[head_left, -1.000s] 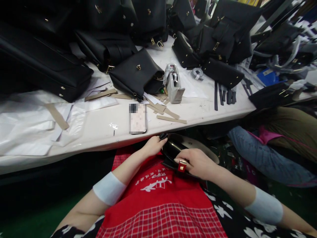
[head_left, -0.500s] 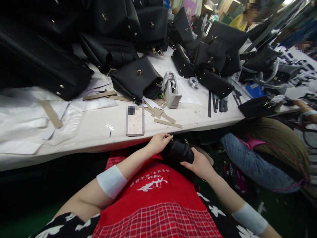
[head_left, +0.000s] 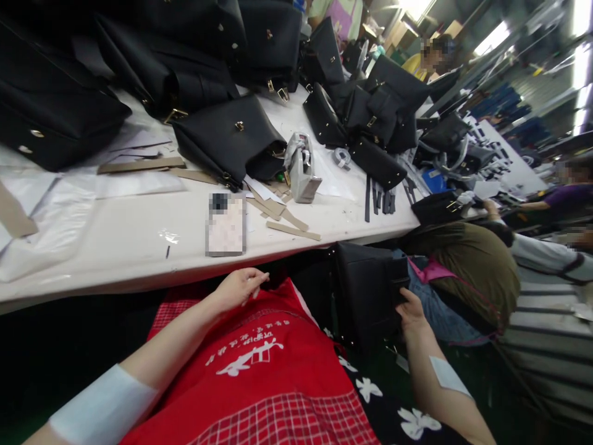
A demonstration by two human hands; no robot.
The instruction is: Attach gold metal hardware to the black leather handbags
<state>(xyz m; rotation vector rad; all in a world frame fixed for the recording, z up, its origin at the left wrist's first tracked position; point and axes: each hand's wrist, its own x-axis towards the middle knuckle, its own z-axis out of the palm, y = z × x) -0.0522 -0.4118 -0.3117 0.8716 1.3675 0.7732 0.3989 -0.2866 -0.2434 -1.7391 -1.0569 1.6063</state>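
My right hand (head_left: 410,310) grips a black leather handbag (head_left: 364,296) by its right side, with the thumb on the near face. The bag hangs beside my lap, below the table's front edge, and small metal studs show along its border. Over the red apron (head_left: 259,334), apart from the bag, is my left hand (head_left: 241,288). Its thumb and fingers are pressed together; whatever may be between them is too small to make out. A phone (head_left: 225,224) lies on the table just beyond my left hand.
Several black handbags (head_left: 231,136) crowd the white table (head_left: 125,228). A plastic-wrapped tape dispenser (head_left: 303,168), a grey tape roll (head_left: 341,158), brown card strips (head_left: 293,231) and dark straps (head_left: 367,199) lie there too. A co-worker (head_left: 472,272) sits close on the right.
My right hand has swung the black bag to the right, away from my lap, and more of the bag shows. My left hand has come off it and moved left. The view has turned right.
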